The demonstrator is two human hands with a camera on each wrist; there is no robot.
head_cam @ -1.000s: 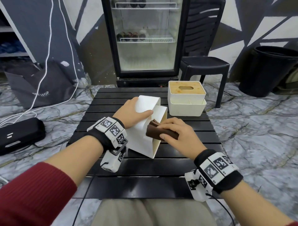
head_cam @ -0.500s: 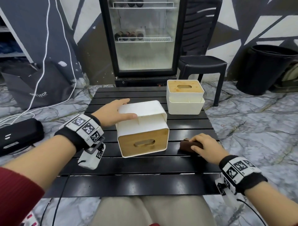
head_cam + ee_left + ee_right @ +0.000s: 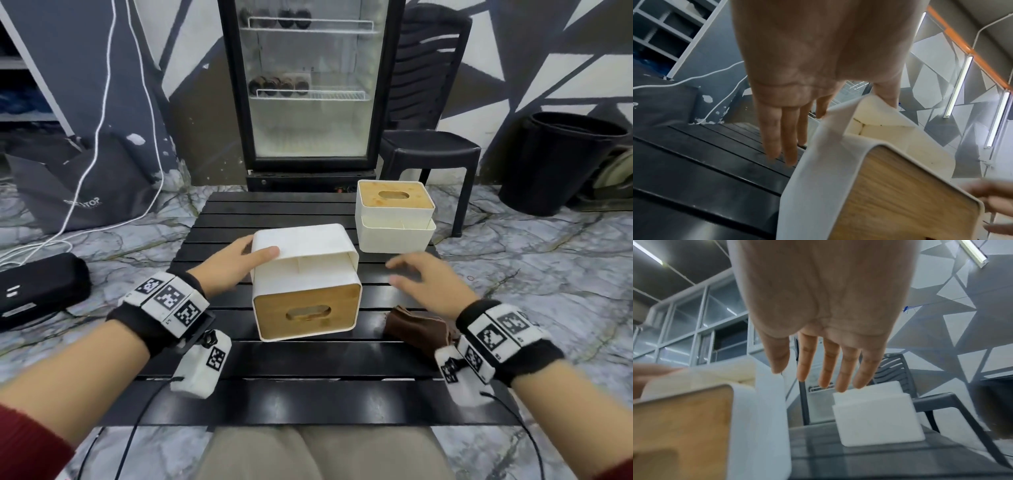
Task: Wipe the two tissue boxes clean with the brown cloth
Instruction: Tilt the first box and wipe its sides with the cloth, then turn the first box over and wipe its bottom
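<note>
- Overhead, we see the near tissue box (image 3: 305, 284) tipped on its side on the black slatted table (image 3: 274, 359), its wooden slotted face turned toward us, and the brown cloth (image 3: 416, 330) lying folded just right of it, by the right wrist.
- Only this head view shows the cloth clearly; from the right wrist it is no more than a dark blur at the frame's right edge (image 3: 990, 410).
- Our left hand (image 3: 236, 265) holds the box at its left side, thumb laid on the upper white panel; the left wrist view adds fingers (image 3: 781, 129) running straight down the box's far side.
- Our right hand (image 3: 424, 284) hovers spread and flat, holding nothing, between the two boxes; its fingertips are blurred from above, while the right wrist view shows the fingers (image 3: 828, 363) straight and apart.
- Further back, the second tissue box (image 3: 394, 219) stands upright at the table's far right; its wooden top shows only from the head camera.
- We cannot make out the near box's underside in any view.
</note>
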